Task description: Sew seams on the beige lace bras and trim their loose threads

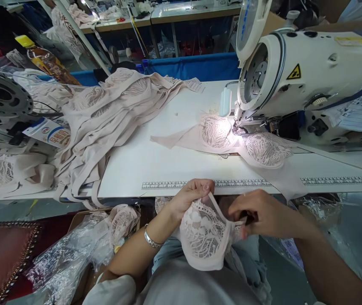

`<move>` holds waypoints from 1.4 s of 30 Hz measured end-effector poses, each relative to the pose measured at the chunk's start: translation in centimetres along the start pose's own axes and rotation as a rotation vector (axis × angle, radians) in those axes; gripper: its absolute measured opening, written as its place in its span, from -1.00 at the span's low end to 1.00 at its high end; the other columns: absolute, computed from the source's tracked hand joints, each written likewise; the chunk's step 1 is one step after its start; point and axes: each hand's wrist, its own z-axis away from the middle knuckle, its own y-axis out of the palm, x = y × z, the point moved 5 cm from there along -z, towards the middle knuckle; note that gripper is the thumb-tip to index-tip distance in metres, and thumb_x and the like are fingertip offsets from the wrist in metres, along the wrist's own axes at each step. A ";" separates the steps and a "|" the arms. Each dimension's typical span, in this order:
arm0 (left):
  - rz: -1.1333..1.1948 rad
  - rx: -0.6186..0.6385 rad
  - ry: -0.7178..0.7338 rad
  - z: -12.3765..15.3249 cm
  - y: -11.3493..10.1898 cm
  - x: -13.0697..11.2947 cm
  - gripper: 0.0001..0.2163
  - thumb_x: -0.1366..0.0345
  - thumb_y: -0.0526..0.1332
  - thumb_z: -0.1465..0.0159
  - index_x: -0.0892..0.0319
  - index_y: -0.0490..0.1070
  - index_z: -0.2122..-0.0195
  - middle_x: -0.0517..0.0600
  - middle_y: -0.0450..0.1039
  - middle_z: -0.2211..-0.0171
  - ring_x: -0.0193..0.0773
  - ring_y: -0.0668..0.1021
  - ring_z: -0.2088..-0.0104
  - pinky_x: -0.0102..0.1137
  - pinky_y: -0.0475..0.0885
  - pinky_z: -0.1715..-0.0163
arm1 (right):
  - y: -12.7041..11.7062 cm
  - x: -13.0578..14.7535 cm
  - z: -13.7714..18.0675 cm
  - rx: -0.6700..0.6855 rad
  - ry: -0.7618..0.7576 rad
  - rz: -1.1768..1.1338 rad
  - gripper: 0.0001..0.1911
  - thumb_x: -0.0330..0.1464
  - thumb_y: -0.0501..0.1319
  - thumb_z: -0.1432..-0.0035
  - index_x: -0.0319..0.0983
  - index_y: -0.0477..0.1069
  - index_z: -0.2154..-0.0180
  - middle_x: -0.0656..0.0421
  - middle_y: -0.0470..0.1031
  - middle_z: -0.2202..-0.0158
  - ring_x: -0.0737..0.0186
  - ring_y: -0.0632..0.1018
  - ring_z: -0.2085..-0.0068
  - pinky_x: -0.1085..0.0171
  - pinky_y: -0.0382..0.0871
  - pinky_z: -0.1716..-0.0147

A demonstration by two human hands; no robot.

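Over my lap, just in front of the table edge, I hold a pale pink lace bra [204, 235]. My left hand [191, 197] pinches its upper edge near the strap, thumb on top. My right hand [257, 214] grips the bra's other side, with the fingers curled in and partly hidden. A second lace bra [263, 149] lies flat on the table, its middle under the needle area of the lit sewing machine [314, 72]. One wing of that bra hangs toward the table's front edge.
A heap of pale pink bras [114, 106] covers the table's left part. A bottle with a yellow cap [49, 61] leans behind it. Along the front edge runs a printed ruler [174, 185]. Below left sit plastic bags [82, 241] and a red stool [6, 258].
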 end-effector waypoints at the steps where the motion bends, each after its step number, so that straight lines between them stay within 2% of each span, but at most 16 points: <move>1: -0.056 -0.003 0.016 -0.4 0.2 -0.2 -0.49 -0.07 0.42 -0.14 0.21 0.21 0.58 -0.20 0.14 0.70 -0.52 0.18 0.72 -0.56 0.10 0.69 | 0.4 0.8 0.2 0.027 -0.067 0.024 -0.55 0.02 0.24 -0.27 -0.24 0.49 0.39 0.19 0.44 0.48 0.31 0.38 0.47 0.32 0.16 0.47; 3: -0.282 -0.068 0.147 -0.8 0.4 -1.4 -0.58 -0.02 0.41 -0.17 0.23 0.34 0.49 -0.13 0.29 0.61 -0.45 0.33 0.62 -0.54 0.23 0.59 | 0.8 2.0 1.0 0.050 -0.182 -0.015 -0.52 -0.05 0.12 -0.39 -0.23 0.36 0.47 0.26 0.29 0.56 0.36 0.28 0.53 0.31 0.10 0.47; 5: -0.624 -0.220 0.409 -0.1 0.8 -3.5 -0.74 0.14 0.41 -0.22 0.22 0.46 0.31 -0.02 0.47 0.39 -0.32 0.49 0.35 -0.47 0.38 0.35 | 0.6 2.2 2.3 0.016 -0.227 -0.123 -0.55 -0.07 0.08 -0.42 -0.21 0.32 0.44 0.28 0.23 0.55 0.36 0.27 0.52 0.30 0.10 0.46; 7: -0.919 -0.335 0.668 1.6 2.0 -4.9 -0.88 0.31 0.36 -0.28 0.18 0.50 0.20 0.03 0.51 0.23 -0.26 0.50 0.17 -0.40 0.40 0.19 | 0.4 1.8 3.6 -0.073 -0.205 -0.213 -0.61 -0.11 0.11 -0.41 -0.20 0.32 0.42 0.29 0.20 0.54 0.36 0.26 0.53 0.30 0.09 0.48; 8: -1.011 -0.328 0.751 2.5 2.8 -5.1 -0.93 0.37 0.33 -0.30 0.17 0.50 0.19 0.02 0.51 0.23 -0.27 0.50 0.17 -0.39 0.41 0.18 | 0.3 1.5 4.1 -0.127 -0.171 -0.244 -0.63 -0.14 0.14 -0.41 -0.20 0.32 0.42 0.30 0.18 0.54 0.38 0.24 0.55 0.31 0.07 0.51; 10: -1.113 -0.194 0.806 3.8 4.4 -4.3 -0.98 0.41 0.30 -0.33 0.19 0.48 0.23 -0.01 0.50 0.33 -0.29 0.49 0.27 -0.40 0.42 0.25 | 0.5 0.6 4.7 -0.235 -0.088 -0.289 -0.63 -0.17 0.18 -0.39 -0.20 0.31 0.45 0.32 0.13 0.56 0.41 0.17 0.59 0.32 0.01 0.57; 12: -1.179 -0.040 0.815 4.6 5.8 -3.0 -0.95 0.39 0.31 -0.33 0.22 0.47 0.21 0.00 0.51 0.36 -0.27 0.48 0.31 -0.38 0.44 0.28 | 1.0 0.0 4.9 -0.316 -0.020 -0.304 -0.63 -0.19 0.20 -0.37 -0.21 0.32 0.47 0.34 0.12 0.58 0.43 0.14 0.61 0.32 -0.03 0.60; 14: -1.244 0.016 0.824 4.9 6.5 -2.0 -0.90 0.43 0.27 -0.34 0.26 0.46 0.12 0.06 0.52 0.29 -0.23 0.49 0.27 -0.32 0.46 0.23 | 1.5 -0.3 4.8 -0.344 0.014 -0.284 -0.65 -0.21 0.20 -0.37 -0.22 0.36 0.45 0.34 0.12 0.59 0.43 0.14 0.61 0.33 -0.04 0.62; 18: -1.379 0.128 0.701 3.7 6.8 -1.3 -0.71 0.53 0.12 -0.37 0.28 0.38 -0.10 0.22 0.45 -0.08 -0.08 0.44 -0.10 -0.17 0.45 -0.06 | 1.9 0.2 4.5 -0.325 -0.006 -0.174 -0.70 -0.31 0.15 -0.40 -0.23 0.42 0.41 0.35 0.10 0.60 0.45 0.10 0.62 0.32 -0.08 0.62; 21: -1.481 0.292 0.561 2.5 6.5 -1.2 -0.70 0.46 0.08 -0.41 0.27 0.34 -0.15 0.25 0.17 -0.35 0.01 0.12 -0.40 -0.03 0.20 -0.33 | 1.8 0.8 4.4 -0.286 -0.029 -0.076 -0.73 -0.37 0.11 -0.41 -0.24 0.46 0.36 0.34 0.15 0.60 0.44 0.13 0.62 0.32 -0.05 0.61; 24: -1.444 0.433 0.499 1.7 6.3 -1.3 -0.72 0.40 0.09 -0.43 0.23 0.34 -0.14 0.22 0.09 -0.40 -0.02 0.01 -0.46 0.01 0.02 -0.40 | 1.8 0.8 4.3 -0.226 -0.021 -0.040 -0.73 -0.39 0.10 -0.40 -0.24 0.47 0.36 0.31 0.21 0.59 0.43 0.17 0.60 0.33 0.00 0.59; 28: -1.221 0.499 0.482 1.0 5.9 -1.6 -0.87 0.27 0.28 -0.35 0.17 0.46 0.13 0.22 0.37 -0.22 0.01 0.26 -0.35 -0.04 0.16 -0.33 | 1.6 0.8 4.0 -0.181 -0.007 -0.081 -0.73 -0.34 0.13 -0.40 -0.24 0.50 0.35 0.31 0.23 0.60 0.43 0.18 0.62 0.33 0.00 0.60; 31: -1.123 0.471 0.414 0.7 5.5 -1.5 -0.85 0.26 0.33 -0.31 0.16 0.40 0.35 0.10 0.57 0.18 -0.11 0.56 0.03 -0.15 0.25 -0.18 | 1.2 1.1 3.7 -0.175 0.001 -0.102 -0.72 -0.30 0.16 -0.39 -0.23 0.50 0.37 0.30 0.24 0.60 0.43 0.18 0.62 0.33 0.01 0.60; 34: -1.150 0.397 0.294 0.7 4.9 -1.2 -0.82 0.22 0.35 -0.29 0.16 0.41 0.35 -0.02 0.53 0.35 -0.23 0.52 0.26 -0.23 0.20 -0.06 | 1.0 1.4 3.4 -0.158 0.003 -0.080 -0.71 -0.30 0.14 -0.40 -0.23 0.52 0.35 0.30 0.25 0.59 0.42 0.17 0.61 0.32 0.01 0.60; 38: -1.113 0.343 0.229 0.8 4.7 -1.3 -0.86 0.22 0.34 -0.30 0.17 0.48 0.24 -0.01 0.56 0.30 -0.26 0.50 0.28 -0.28 0.18 0.01 | 0.9 1.4 3.3 -0.153 -0.019 -0.033 -0.74 -0.36 0.13 -0.39 -0.23 0.50 0.36 0.28 0.30 0.56 0.42 0.18 0.59 0.32 0.03 0.56; 42: -1.019 0.380 0.233 0.6 5.0 -1.4 -0.86 0.29 0.24 -0.36 0.20 0.54 0.30 0.03 0.55 0.39 -0.26 0.47 0.35 -0.31 0.27 0.12 | 0.8 1.8 3.1 -0.127 -0.049 0.015 -0.75 -0.43 0.13 -0.36 -0.22 0.45 0.40 0.27 0.32 0.56 0.40 0.21 0.57 0.32 0.04 0.54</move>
